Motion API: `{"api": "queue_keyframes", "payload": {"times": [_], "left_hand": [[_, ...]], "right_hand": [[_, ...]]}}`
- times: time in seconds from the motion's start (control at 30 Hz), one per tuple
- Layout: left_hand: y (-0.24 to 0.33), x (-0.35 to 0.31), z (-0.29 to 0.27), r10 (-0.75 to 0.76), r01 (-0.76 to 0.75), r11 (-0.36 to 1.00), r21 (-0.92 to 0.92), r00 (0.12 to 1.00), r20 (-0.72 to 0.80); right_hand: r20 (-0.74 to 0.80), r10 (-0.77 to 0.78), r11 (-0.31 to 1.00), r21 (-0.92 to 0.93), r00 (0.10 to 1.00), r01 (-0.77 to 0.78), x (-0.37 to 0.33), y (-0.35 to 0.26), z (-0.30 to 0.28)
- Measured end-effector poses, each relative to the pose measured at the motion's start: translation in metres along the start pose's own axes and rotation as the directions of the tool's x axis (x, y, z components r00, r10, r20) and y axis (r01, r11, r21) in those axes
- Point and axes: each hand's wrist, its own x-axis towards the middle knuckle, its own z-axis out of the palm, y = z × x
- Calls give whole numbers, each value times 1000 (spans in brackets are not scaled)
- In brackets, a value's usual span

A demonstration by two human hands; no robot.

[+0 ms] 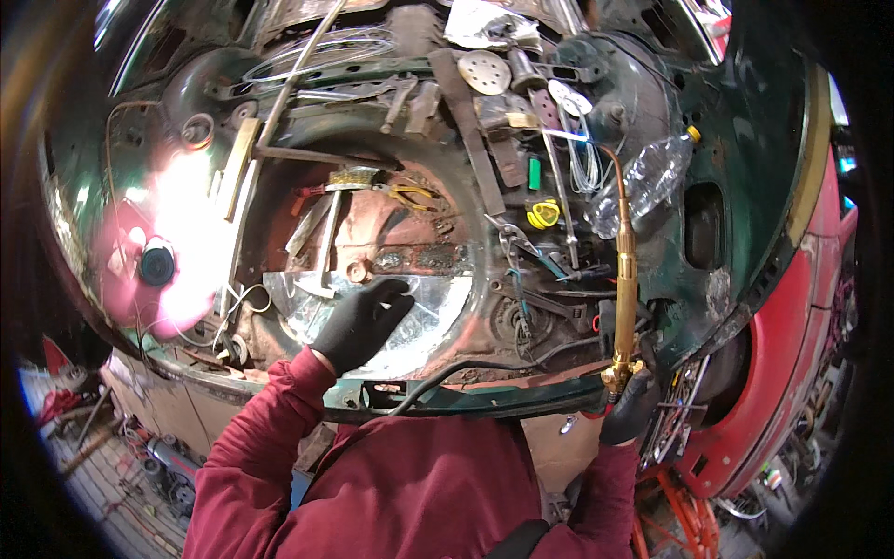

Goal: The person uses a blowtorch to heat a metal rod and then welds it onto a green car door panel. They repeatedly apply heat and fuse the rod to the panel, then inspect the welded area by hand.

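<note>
My right hand, in a black glove, is closed around the valve end of a brass gas torch. The torch stands nearly upright in view, and its thin copper neck bends left at the top. My left hand, also gloved in black, hovers over or rests on a shiny metal sheet; contact is hard to tell. Its fingers are partly bent and apart, with nothing seen between them. The sheet lies in the near part of a round, rusty wheel well. A hammer lies just beyond my left hand.
Yellow-handled pliers lie in the well. A clear plastic bottle, a yellow tape measure and locking pliers are on the right. A bright lamp glares at left. A dark hose crosses the near edge.
</note>
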Motion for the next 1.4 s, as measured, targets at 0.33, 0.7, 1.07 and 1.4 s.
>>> {"api": "queue_keyframes", "payload": {"times": [0.33, 0.7, 1.07, 1.4], "left_hand": [[-19, 49, 18, 45, -51, 972, 230, 999, 31], [22, 131, 116, 518, -523, 802, 289, 849, 101], [127, 339, 213, 728, -594, 163, 788, 612, 311], [125, 424, 251, 722, -637, -141, 758, 458, 519]], "right_hand": [[23, 50, 996, 71, 998, -52, 3, 39, 5], [-47, -73, 993, 94, 996, 77, 16, 43, 10], [-96, 4, 959, 283, 995, 24, 6, 32, 11], [-203, -36, 999, 25, 979, 42, 15, 12, 13]]}}
